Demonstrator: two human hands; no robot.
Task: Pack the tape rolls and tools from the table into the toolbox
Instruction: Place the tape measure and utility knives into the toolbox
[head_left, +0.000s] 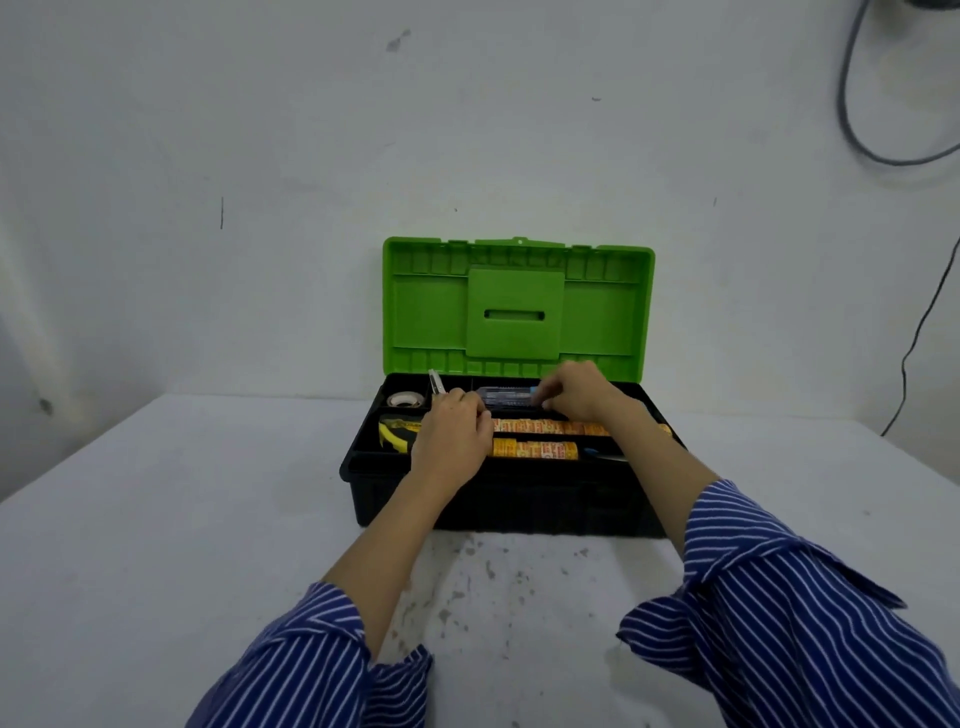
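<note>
The black toolbox stands on the white table with its green lid upright. Both hands are inside its top tray. My left hand and my right hand hold the two ends of a dark flat case at the tray's back compartment. Two rows of orange-yellow tape rolls lie in the front compartments. A clear tape roll sits at the back left, a metal tool next to it, and yellow-handled pliers lie at the left.
The white table has grey stains in front of the toolbox. A white wall rises right behind the lid. Cables hang at the upper right.
</note>
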